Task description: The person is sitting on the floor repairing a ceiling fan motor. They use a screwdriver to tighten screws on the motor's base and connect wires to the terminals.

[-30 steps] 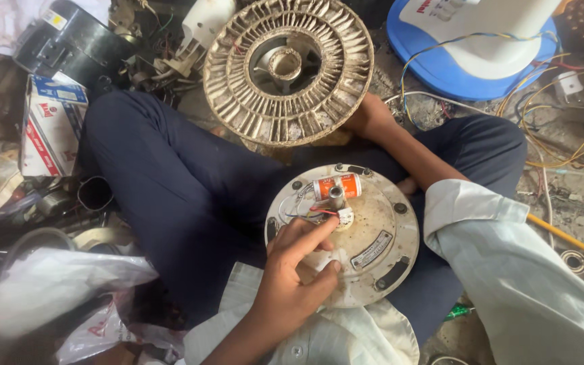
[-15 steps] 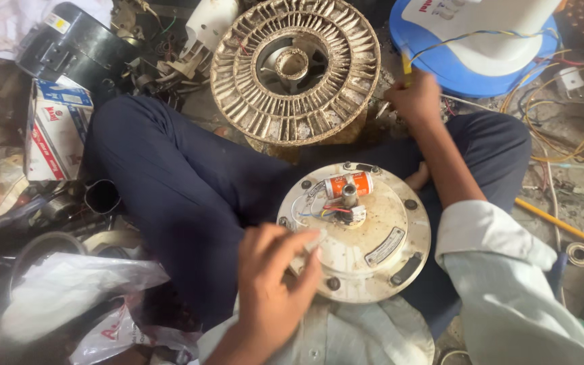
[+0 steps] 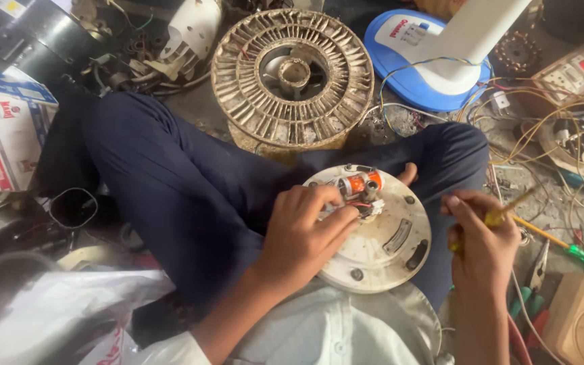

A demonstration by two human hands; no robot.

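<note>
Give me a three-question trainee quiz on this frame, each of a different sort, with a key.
1. True or false: the left hand rests on the round cream motor cover in the lap.
2. Multiple choice: the right hand holds a) pliers b) a yellow-handled tool c) nothing.
3. Fill in: the orange cylinder sits at the cover's ___ edge, as the picture shows it.

Key: 1 true; 2 b; 3 upper.
</note>
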